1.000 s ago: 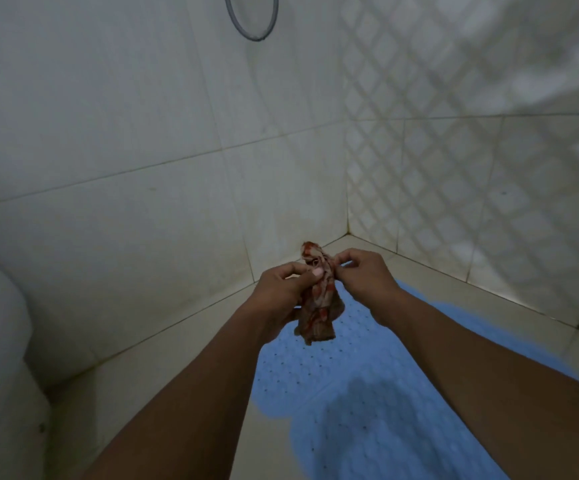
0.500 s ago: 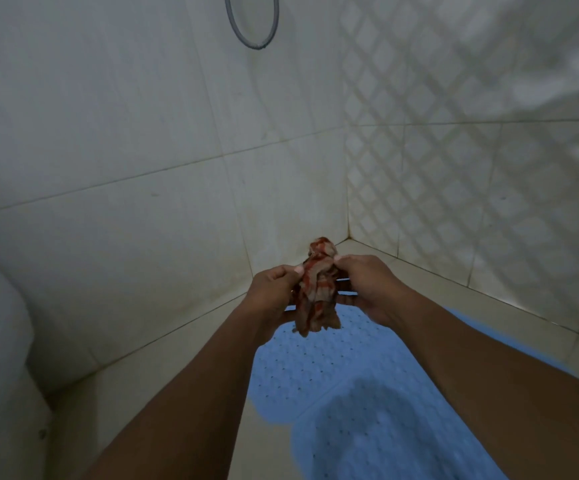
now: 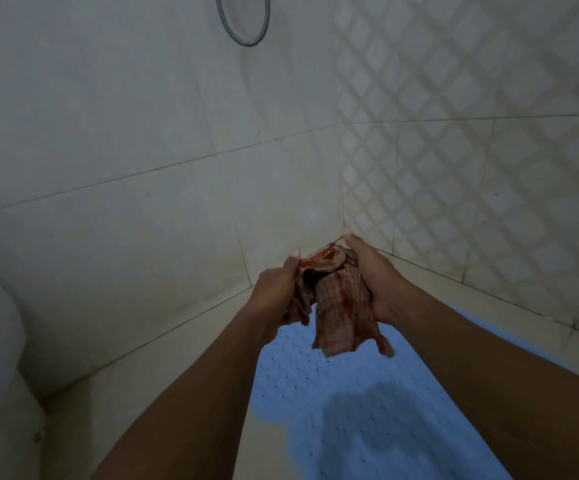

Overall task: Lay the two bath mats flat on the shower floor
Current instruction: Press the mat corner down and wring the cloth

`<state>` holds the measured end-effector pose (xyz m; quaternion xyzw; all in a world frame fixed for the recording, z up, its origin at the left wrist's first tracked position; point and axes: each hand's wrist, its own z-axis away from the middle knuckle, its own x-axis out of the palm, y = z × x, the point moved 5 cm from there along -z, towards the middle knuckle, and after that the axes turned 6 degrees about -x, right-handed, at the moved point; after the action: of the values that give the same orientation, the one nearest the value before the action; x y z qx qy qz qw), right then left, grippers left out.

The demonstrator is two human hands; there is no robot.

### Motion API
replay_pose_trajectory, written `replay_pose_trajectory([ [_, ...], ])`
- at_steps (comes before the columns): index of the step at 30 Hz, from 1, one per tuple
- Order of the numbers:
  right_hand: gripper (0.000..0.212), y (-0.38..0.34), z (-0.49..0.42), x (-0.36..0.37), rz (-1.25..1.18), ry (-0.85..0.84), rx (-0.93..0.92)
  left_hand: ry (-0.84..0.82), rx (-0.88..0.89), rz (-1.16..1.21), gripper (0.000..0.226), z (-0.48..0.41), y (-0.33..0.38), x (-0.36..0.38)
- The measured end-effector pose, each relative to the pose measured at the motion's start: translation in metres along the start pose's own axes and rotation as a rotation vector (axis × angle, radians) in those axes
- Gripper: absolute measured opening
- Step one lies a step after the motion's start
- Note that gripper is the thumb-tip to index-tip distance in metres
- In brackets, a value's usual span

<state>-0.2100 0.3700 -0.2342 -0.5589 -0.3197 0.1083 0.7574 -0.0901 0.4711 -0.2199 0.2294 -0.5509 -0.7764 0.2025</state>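
Both hands hold a bunched red-and-orange mat (image 3: 345, 317) in the air above the blue mat (image 3: 350, 420), which lies flat on the shower floor (image 3: 101, 420). The left hand (image 3: 276, 294) pinches its top edge. The right hand (image 3: 372, 282) grips the other side, its fingers hidden behind folds. The arms cover part of the blue mat, and its near end is cut off. The top of a grey hose loop (image 3: 243, 29) is also cut off.
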Motion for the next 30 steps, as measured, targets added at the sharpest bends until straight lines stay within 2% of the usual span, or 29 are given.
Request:
replay_pose_trajectory([
  [2, 0.05, -0.001, 0.002, -0.004, 0.092, -0.165, 0.026, -0.027, 0.056, -0.079, 0.065, 0.0, 0.0, -0.006],
  [4, 0.038, -0.004, 0.007, -0.011, 0.22, -0.275, 0.054, -0.052, 0.112, -0.151, 0.047, -0.002, 0.0, -0.013],
  [6, 0.038, -0.006, 0.011, -0.019, 0.407, -0.336, 0.109, -0.04, 0.147, -0.203, 0.036, -0.008, 0.001, -0.021],
  [9, 0.023, -0.011, 0.016, -0.029, 0.724, -0.347, 0.17, 0.046, 0.175, -0.277, 0.03, -0.018, 0.0, -0.034],
  [11, 0.019, -0.015, 0.017, -0.03, 0.846, -0.326, 0.176, 0.016, 0.168, -0.253, 0.026, -0.023, -0.004, -0.035],
  [14, 0.012, -0.021, 0.008, -0.03, 0.973, -0.231, 0.054, -0.062, 0.139, -0.205, 0.021, -0.027, -0.008, -0.027],
  [17, 0.008, -0.024, 0.002, -0.031, 0.977, -0.186, -0.064, -0.335, 0.047, -0.275, 0.035, -0.019, -0.008, -0.008],
  [19, 0.011, -0.026, -0.002, -0.034, 0.954, -0.182, -0.105, -0.409, -0.054, -0.387, 0.048, -0.014, -0.01, -0.002],
  [21, 0.008, -0.03, -0.005, -0.036, 0.928, -0.164, -0.148, -0.313, -0.045, -0.493, 0.042, -0.021, -0.007, -0.002],
  [24, 0.005, -0.036, -0.011, -0.037, 0.907, -0.138, -0.217, -0.202, 0.086, -0.623, 0.005, -0.031, 0.003, 0.005],
  [27, 0.005, -0.042, -0.015, -0.034, 0.919, -0.14, -0.274, -0.125, 0.211, -0.696, 0.024, -0.037, 0.016, 0.017],
  [30, 0.005, -0.05, -0.021, -0.031, 0.931, -0.119, -0.34, -0.068, 0.299, -0.651, 0.041, -0.037, 0.035, 0.026],
])
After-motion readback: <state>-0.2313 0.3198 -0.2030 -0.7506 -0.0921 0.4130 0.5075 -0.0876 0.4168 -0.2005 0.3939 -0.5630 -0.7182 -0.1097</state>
